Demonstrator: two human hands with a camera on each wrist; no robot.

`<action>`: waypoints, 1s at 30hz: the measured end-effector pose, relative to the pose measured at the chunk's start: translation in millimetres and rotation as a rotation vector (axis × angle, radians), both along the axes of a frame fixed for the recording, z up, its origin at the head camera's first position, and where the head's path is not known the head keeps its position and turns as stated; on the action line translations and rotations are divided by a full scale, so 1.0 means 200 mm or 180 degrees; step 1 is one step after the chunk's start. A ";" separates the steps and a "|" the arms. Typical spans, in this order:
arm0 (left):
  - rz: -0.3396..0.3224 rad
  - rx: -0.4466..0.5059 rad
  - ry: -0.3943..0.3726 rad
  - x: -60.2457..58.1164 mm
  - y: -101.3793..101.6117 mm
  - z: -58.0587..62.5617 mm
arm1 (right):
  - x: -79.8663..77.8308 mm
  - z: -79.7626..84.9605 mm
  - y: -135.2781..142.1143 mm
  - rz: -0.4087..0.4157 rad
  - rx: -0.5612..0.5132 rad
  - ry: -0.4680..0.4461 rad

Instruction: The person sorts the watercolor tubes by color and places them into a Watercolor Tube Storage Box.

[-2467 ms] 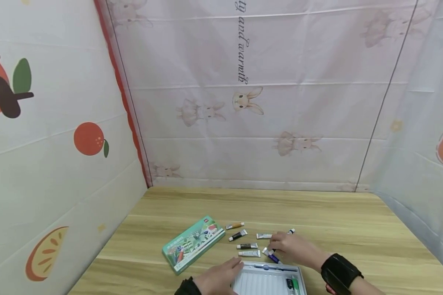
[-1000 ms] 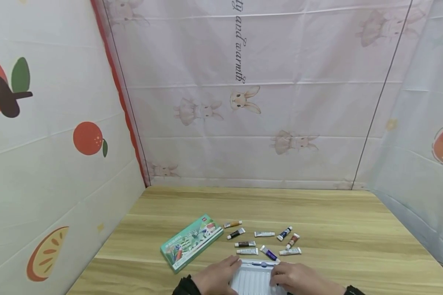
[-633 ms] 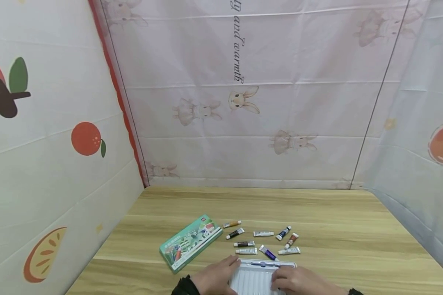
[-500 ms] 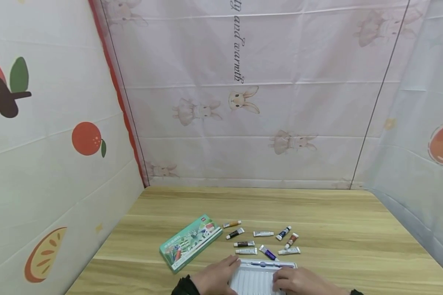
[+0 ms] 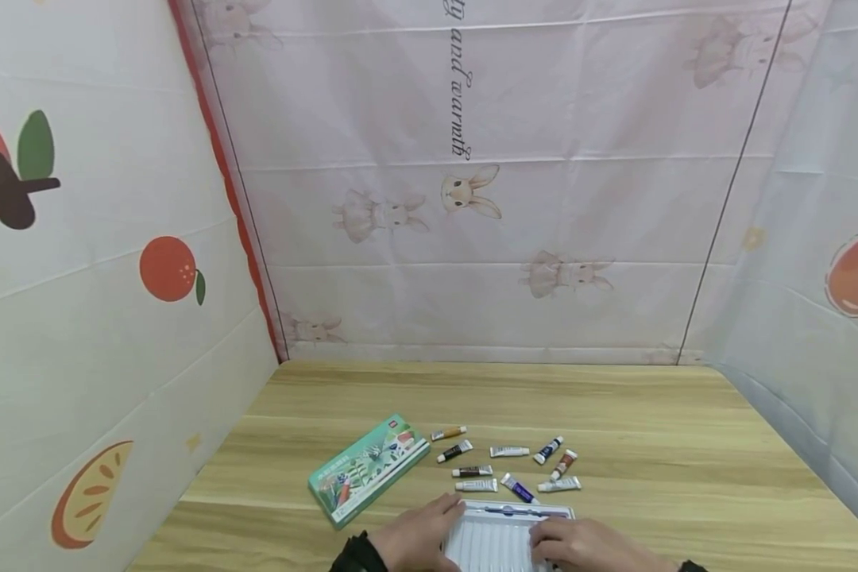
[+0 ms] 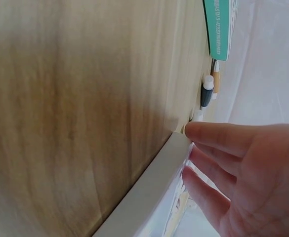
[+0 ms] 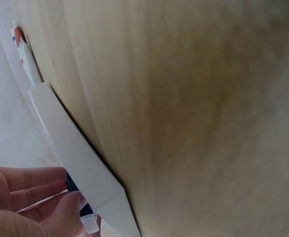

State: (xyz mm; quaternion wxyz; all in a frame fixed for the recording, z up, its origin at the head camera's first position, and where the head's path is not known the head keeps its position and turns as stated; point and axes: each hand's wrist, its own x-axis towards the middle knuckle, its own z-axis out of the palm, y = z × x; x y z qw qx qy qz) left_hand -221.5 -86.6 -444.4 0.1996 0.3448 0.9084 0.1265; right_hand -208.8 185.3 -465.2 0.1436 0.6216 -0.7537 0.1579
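Observation:
In the head view, a white paint tray [image 5: 493, 544] with ridged slots lies at the table's front, a thin dark-blue paintbrush [image 5: 511, 512] along its far side. My left hand [image 5: 418, 536] rests at the tray's left edge; the left wrist view shows its nearly straight fingers [image 6: 223, 137] touching the rim. Over the tray's right part is my right hand [image 5: 589, 546]. Seen from the right wrist, its thumb and fingers pinch a dark-blue paint tube [image 7: 87, 209] with a white cap, right at the tray's side wall. The tray's right slots are hidden beneath this hand.
Beyond the tray several paint tubes lie scattered, among them a purple one [image 5: 519, 488], a brown one [image 5: 564, 465], a blue one [image 5: 548, 450] and an ochre one [image 5: 449, 434]. A green paint box [image 5: 369, 469] lies to the left on the wooden table [image 5: 615, 405].
My right hand has come from among the scattered tubes back to the tray's right part, covering the tubes seen there earlier. Over the last half second it barely moves. My left hand stays at the tray's edge.

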 end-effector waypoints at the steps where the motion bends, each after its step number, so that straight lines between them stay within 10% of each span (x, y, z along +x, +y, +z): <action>1: -0.0001 -0.0002 0.0003 0.00 0.00 0.00 | 0.00 0.00 0.00 -0.0003 -0.0006 -0.0006; 30: 0.0125 -0.0072 0.0083 0.02 0.01 0.00 | 0.02 -0.01 0.01 -0.0231 0.0100 -0.0188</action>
